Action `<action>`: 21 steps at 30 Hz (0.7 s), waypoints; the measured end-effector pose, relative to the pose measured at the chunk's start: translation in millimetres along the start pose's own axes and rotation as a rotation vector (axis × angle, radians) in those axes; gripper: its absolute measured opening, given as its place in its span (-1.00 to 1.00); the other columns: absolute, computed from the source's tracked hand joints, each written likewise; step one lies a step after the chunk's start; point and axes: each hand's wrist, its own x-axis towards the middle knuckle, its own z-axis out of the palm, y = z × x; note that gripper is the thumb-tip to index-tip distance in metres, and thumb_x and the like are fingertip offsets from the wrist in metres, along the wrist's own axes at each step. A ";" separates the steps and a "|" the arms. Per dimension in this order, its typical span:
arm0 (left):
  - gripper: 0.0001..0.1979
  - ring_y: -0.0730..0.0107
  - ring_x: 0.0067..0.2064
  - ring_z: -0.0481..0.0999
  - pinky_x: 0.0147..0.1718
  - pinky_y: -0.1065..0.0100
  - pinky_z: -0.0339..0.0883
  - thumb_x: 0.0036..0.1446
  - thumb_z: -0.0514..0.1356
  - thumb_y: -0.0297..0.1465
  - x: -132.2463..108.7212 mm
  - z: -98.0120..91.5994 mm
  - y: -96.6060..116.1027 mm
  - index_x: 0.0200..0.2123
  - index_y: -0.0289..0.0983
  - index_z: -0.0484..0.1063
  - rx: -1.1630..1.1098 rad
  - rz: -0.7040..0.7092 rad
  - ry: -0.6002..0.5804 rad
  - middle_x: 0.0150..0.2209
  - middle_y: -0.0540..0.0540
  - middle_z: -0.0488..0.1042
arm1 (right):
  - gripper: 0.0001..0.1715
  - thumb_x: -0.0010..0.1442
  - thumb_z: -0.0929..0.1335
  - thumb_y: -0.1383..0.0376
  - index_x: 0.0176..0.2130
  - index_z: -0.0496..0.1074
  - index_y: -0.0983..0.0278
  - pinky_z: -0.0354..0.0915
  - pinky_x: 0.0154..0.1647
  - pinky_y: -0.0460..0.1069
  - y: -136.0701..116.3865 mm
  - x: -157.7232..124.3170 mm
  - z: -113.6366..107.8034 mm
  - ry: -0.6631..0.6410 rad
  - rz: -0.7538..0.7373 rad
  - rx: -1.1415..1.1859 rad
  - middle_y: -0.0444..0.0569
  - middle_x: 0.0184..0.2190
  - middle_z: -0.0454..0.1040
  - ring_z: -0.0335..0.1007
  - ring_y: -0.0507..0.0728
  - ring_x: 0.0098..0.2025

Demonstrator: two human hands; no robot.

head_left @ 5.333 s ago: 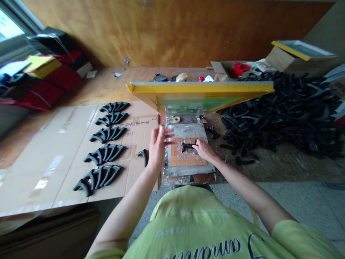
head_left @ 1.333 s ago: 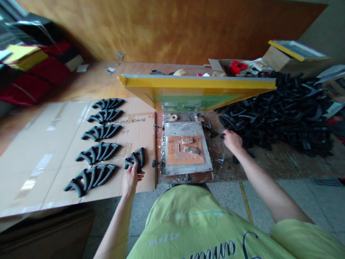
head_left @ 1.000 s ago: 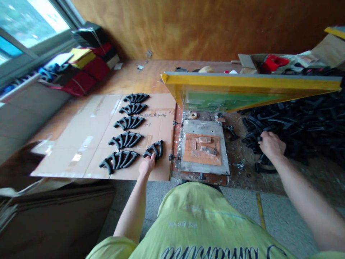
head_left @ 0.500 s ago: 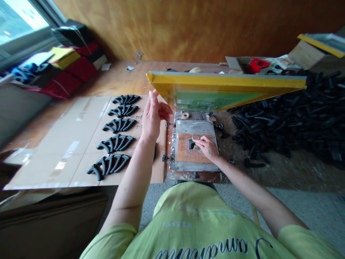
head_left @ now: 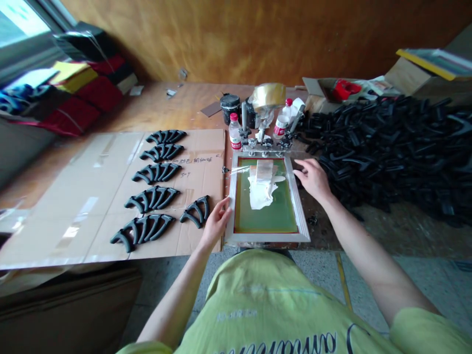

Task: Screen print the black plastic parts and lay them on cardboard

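Pretty packed wooden bench [head_left: 110, 105] here: a big cardboard sheet [head_left: 66, 221] is laid over it, with rows of black curved parts [head_left: 152, 199] set out on top. Just right of the sheet a green mesh screen frame [head_left: 267, 237] is placed, and further right a huge black heap [head_left: 383, 147] of the same kind of parts is piled up.

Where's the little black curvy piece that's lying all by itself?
In the head view, it lies on the cardboard sheet, just left of the person's left hand by the green screen frame, and right of the column of larger black pieces.
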 end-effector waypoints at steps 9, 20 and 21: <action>-0.36 0.38 -0.41 0.47 -0.48 0.43 0.30 0.17 0.14 0.00 17.4 3.7 -40.6 0.20 -0.23 0.36 0.206 -0.052 -0.009 -0.35 -0.04 0.53 | -0.85 0.22 0.39 0.32 -0.16 0.46 0.30 0.31 -0.13 0.03 -84.9 7.8 46.0 -0.381 -0.283 -0.255 0.06 -0.21 0.53 0.40 0.20 -0.13; -0.39 0.36 -0.37 0.45 -0.45 0.43 0.27 0.19 0.13 0.00 15.4 2.9 -40.9 0.17 -0.25 0.38 0.237 -0.039 -0.006 -0.34 -0.06 0.51 | -0.82 0.20 0.32 0.44 -0.29 0.52 0.25 0.20 -0.26 -0.03 -75.9 -36.7 21.5 -0.524 -0.613 -0.146 -0.02 -0.32 0.54 0.38 0.13 -0.23; -0.39 0.37 -0.38 0.45 -0.47 0.44 0.26 0.18 0.13 0.00 15.0 2.7 -40.4 0.17 -0.24 0.39 0.225 -0.041 -0.004 -0.35 -0.05 0.51 | -0.81 0.19 0.32 0.44 -0.28 0.53 0.24 0.21 -0.25 -0.03 -75.3 -35.1 24.8 -0.485 -0.572 -0.141 -0.02 -0.32 0.54 0.39 0.14 -0.22</action>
